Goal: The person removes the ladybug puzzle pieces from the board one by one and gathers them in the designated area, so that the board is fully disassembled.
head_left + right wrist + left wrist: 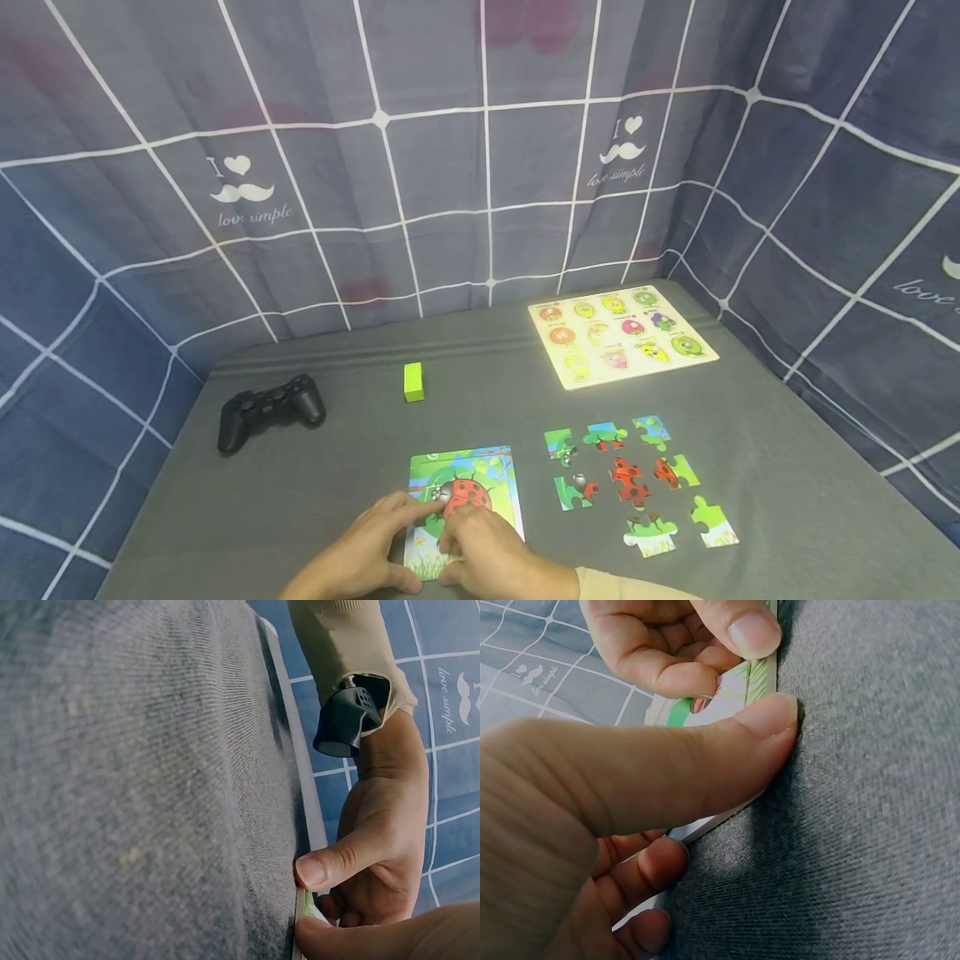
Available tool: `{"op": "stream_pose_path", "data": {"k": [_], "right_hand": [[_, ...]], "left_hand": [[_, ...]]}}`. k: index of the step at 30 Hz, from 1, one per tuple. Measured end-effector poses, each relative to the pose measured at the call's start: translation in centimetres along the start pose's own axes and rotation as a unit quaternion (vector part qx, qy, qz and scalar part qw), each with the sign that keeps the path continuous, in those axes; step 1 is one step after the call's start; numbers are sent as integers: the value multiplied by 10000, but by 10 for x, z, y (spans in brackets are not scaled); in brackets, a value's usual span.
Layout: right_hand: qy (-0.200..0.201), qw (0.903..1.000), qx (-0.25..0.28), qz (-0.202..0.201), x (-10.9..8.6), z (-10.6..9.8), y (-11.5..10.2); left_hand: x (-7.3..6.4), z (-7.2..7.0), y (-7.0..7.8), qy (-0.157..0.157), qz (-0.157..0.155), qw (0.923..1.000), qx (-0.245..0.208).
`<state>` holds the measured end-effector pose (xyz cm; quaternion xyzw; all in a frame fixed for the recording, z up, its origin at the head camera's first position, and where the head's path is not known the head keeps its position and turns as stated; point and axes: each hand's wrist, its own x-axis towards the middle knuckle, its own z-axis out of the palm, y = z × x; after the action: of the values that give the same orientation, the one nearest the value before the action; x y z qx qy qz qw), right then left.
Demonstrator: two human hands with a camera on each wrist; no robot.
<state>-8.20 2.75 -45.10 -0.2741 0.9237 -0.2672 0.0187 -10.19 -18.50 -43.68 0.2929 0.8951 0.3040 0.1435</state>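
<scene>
A ladybug puzzle board (501, 468) lies flat near the front of the table. My left hand (367, 537) holds its left side, with the thumb at the near edge; in the left wrist view, that thumb (705, 761) crosses the front and the other fingers sit by the edge. Curled over the lower part of the board is my right hand (487, 546), its thumb near the front edge and its fingertips touching the picture. Whether a piece is under those fingertips is hidden. Several loose puzzle pieces (628, 482) lie spread to the right of the board.
A black game controller (272, 410) sits at the left. Beyond the board stands a lime-green block (413, 382). A fruit picture board (622, 337) lies at the back right. Checked dark blue curtains (442, 167) enclose the grey table (345, 450).
</scene>
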Motion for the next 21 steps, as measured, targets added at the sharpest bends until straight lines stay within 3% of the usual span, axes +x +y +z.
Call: {"op": "stream_pose_path", "data": {"k": [12, 16, 21], "right_hand": [[-55, 9985, 543, -51, -2, -2, 1], [-186, 9935, 1122, -25, -10, -13, 8], [-281, 9782, 2058, 85, -41, -41, 34]], "left_hand": [[0, 0, 1, -43, -87, 9999, 84], [0, -1, 1, -54, -21, 10000, 68], [0, 0, 0, 11, 73, 9999, 85]]}}
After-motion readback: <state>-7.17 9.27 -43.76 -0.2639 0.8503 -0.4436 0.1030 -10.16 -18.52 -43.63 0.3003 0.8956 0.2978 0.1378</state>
